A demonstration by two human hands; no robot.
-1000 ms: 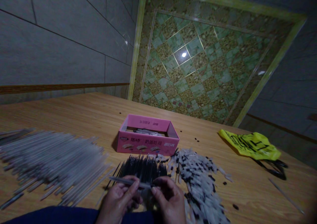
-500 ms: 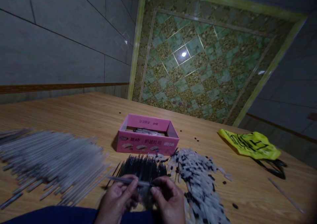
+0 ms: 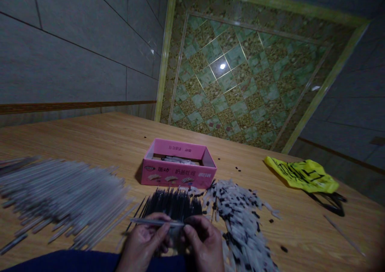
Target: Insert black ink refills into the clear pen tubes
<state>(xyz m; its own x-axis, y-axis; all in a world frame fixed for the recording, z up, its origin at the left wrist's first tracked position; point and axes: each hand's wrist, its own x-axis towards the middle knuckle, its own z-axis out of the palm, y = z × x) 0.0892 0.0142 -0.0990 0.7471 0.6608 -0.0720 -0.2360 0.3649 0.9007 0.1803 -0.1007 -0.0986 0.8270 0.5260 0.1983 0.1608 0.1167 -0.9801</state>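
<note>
A thin, clear, pen-like tube [image 3: 150, 222] lies almost level between my two hands. My left hand [image 3: 147, 236] pinches it with thumb and forefinger near its middle. At the tube's right end, my right hand [image 3: 203, 238] is closed with thumb and fingertips together; any small part there is hidden. Just beyond my fingers lies a dense bundle of thin black sticks [image 3: 173, 201], like pen refills. To the right spreads a heap of small whitish translucent pieces [image 3: 243, 224] mixed with small black bits.
Many clear tubes [image 3: 63, 195] lie piled at left. A pink open box [image 3: 180, 173] with pieces inside stands behind the black sticks. At right are a yellow bag [image 3: 303, 175] with a black strap and one loose stick [image 3: 344, 236]. A wall meets the wooden table [image 3: 99, 131] at left.
The tube has tilted to nearly level, and its right end sits closer in my right fingers. Both hands stay in about the same place.
</note>
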